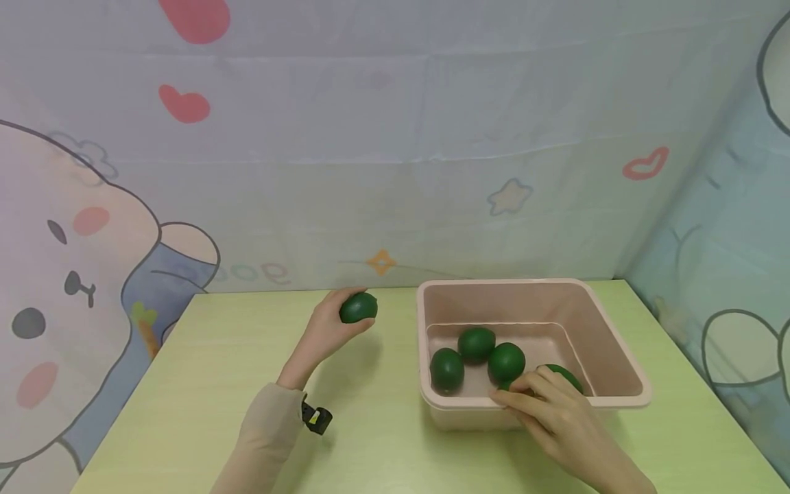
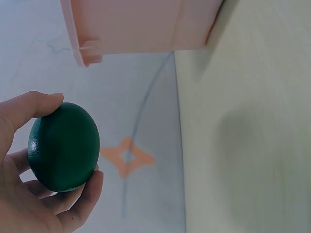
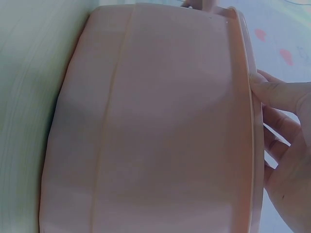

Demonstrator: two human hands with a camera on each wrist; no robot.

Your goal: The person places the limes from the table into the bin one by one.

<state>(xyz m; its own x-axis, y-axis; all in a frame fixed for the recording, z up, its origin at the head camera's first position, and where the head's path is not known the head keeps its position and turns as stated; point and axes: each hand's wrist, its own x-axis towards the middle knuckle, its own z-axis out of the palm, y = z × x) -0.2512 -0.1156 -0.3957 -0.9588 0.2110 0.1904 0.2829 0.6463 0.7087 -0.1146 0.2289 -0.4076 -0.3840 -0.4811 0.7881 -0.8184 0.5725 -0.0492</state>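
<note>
My left hand [image 1: 330, 326] holds a dark green oval fruit [image 1: 358, 307] above the table, left of the pink plastic bin [image 1: 617, 357]. In the left wrist view the thumb lies over the top of the smooth, glossy fruit [image 2: 65, 145] and the fingers curl under it. My right hand [image 1: 555, 412] is at the bin's front rim. The right wrist view shows the thumb [image 3: 272, 92] against the rim [image 3: 257, 145], with the other fingers curled behind it. Several more green fruits [image 1: 476, 344] lie in the bin; my right hand partly covers one [image 1: 564, 376].
The bin stands on a pale yellow-green table [image 1: 204, 384], toward its right side. A patterned cloth [image 1: 370, 171] hangs behind the table's back edge. Another cloth [image 1: 728, 274] runs along the right. A small black device [image 1: 317, 417] sits on my left wrist.
</note>
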